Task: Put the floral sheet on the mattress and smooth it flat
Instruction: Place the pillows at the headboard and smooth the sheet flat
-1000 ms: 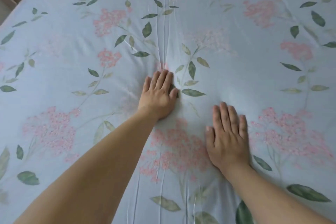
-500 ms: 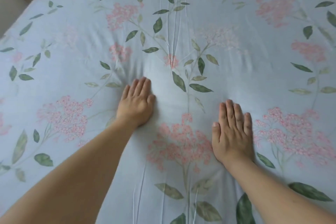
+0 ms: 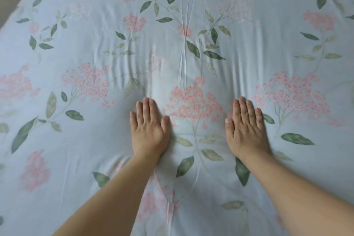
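Note:
The floral sheet point(image 3: 80, 140), pale blue with pink blossoms and green leaves, covers the whole mattress and fills the view. My left hand point(image 3: 148, 130) lies flat on it, palm down, fingers straight and together, just left of a pink blossom cluster. My right hand point(image 3: 247, 130) lies flat the same way on the other side of that cluster. Neither hand grips any cloth. Soft ripples fan out beyond my left fingertips. A narrow crease line point(image 3: 184, 44) runs up the middle of the sheet. The mattress itself is hidden under the sheet.
The left edge of the bed point(image 3: 21, 4) slants across the top left corner, with a beige surface beyond it. The sheet runs past the view on the other sides.
My left hand has slid back toward me and now sits level with my right hand. The ripples ahead of it are new. My right hand has stayed flat in about the same spot.

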`<state>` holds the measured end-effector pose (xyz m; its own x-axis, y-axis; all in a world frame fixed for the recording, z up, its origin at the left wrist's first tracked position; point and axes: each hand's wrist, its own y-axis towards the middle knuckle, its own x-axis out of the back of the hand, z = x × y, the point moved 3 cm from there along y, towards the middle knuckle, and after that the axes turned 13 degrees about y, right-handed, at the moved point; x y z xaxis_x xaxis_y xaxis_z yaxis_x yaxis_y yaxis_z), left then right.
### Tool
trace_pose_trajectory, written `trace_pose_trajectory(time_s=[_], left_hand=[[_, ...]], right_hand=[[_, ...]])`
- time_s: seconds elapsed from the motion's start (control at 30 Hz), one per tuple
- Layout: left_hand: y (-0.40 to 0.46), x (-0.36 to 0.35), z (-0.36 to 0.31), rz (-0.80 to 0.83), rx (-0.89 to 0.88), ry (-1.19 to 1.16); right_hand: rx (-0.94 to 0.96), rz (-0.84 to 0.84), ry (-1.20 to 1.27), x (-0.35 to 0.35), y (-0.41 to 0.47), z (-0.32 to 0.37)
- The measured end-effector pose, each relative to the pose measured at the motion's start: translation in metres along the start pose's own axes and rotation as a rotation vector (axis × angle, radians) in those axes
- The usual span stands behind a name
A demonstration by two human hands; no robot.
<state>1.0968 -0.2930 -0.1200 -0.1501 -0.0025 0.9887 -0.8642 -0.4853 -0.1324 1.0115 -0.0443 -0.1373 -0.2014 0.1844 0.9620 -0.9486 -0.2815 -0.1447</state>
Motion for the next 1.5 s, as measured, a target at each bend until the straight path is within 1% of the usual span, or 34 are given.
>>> trace_pose_trajectory(time_s=[0.03,0.07,0.13,0.2,0.27,0.33,0.4,0.43,0.47,0.5,0.53,0.57,0.63,0.67,0.73,0.8,0.87,0.93,1.0,1.13,1.23,1.3,1.37,1.4,1.43,1.5], left_hand=[[-0.020,-0.002,-0.020,0.015,0.007,-0.055],[-0.046,-0.005,-0.041,0.022,-0.047,-0.091],[-0.111,-0.012,-0.073,0.034,-0.251,-0.114],[-0.172,-0.024,-0.083,0.038,-0.454,-0.094],[-0.224,-0.033,-0.074,0.075,-0.600,-0.038],[-0.255,-0.035,-0.056,0.123,-0.748,0.013],[-0.255,-0.024,-0.030,0.125,-0.877,0.055],[-0.242,-0.017,-0.016,0.094,-0.891,0.056],[-0.225,-0.009,-0.002,0.052,-0.833,0.040],[-0.201,0.001,0.012,0.007,-0.699,0.019],[-0.174,0.009,0.024,-0.032,-0.529,0.001],[-0.147,0.017,0.034,-0.052,-0.372,-0.008],[-0.096,0.027,0.042,0.000,-0.141,-0.029],[-0.076,0.026,0.040,0.049,-0.087,-0.046],[-0.053,0.021,0.028,0.104,-0.092,-0.059],[-0.059,0.005,0.016,0.099,-0.164,-0.023],[-0.093,-0.012,0.013,0.073,-0.213,0.005],[-0.140,-0.023,0.012,0.039,-0.250,-0.003],[-0.187,-0.029,0.013,0.055,-0.281,-0.015],[-0.268,-0.036,0.025,0.177,-0.307,0.030],[-0.312,-0.034,0.033,0.284,-0.333,0.048],[-0.335,-0.033,0.037,0.355,-0.339,0.078],[-0.353,-0.028,0.040,0.420,-0.312,0.110],[-0.361,-0.024,0.041,0.462,-0.301,0.123],[-0.373,-0.018,0.043,0.511,-0.292,0.128],[-0.391,-0.011,0.045,0.600,-0.254,0.121]], right_hand=[[0.000,0.003,-0.002,-0.002,-0.011,-0.001],[0.002,-0.009,0.000,-0.002,-0.022,-0.002],[0.011,-0.019,0.013,-0.003,-0.050,-0.006],[0.043,0.014,0.023,-0.003,-0.077,-0.010],[0.084,0.075,-0.002,-0.001,-0.105,-0.015],[0.091,0.123,-0.032,0.007,-0.115,-0.015],[0.042,0.102,0.000,0.022,-0.104,-0.001],[0.010,0.065,0.054,0.032,-0.095,0.010],[-0.002,0.020,0.110,0.039,-0.085,0.024],[0.017,-0.011,0.149,0.044,-0.075,0.039],[0.056,-0.001,0.166,0.046,-0.067,0.055],[0.103,0.045,0.166,0.044,-0.059,0.071],[0.199,0.153,0.123,0.030,-0.053,0.095],[0.226,0.196,0.093,0.020,-0.053,0.100],[0.263,0.214,0.010,0.000,-0.064,0.099],[0.285,0.135,-0.046,-0.018,-0.090,0.089],[0.303,0.107,-0.036,-0.028,-0.117,0.077],[0.307,0.136,-0.025,-0.031,-0.141,0.065],[0.284,0.172,-0.029,-0.026,-0.164,0.059],[0.186,0.314,-0.004,-0.019,-0.234,0.044],[0.143,0.446,0.006,-0.013,-0.299,0.027],[0.083,0.544,0.000,-0.013,-0.333,0.017],[0.032,0.563,0.014,-0.008,-0.352,0.014],[0.011,0.596,-0.037,-0.003,-0.357,0.013],[-0.003,0.641,-0.074,0.000,-0.365,0.012],[-0.088,0.788,-0.098,0.001,-0.379,0.009]])
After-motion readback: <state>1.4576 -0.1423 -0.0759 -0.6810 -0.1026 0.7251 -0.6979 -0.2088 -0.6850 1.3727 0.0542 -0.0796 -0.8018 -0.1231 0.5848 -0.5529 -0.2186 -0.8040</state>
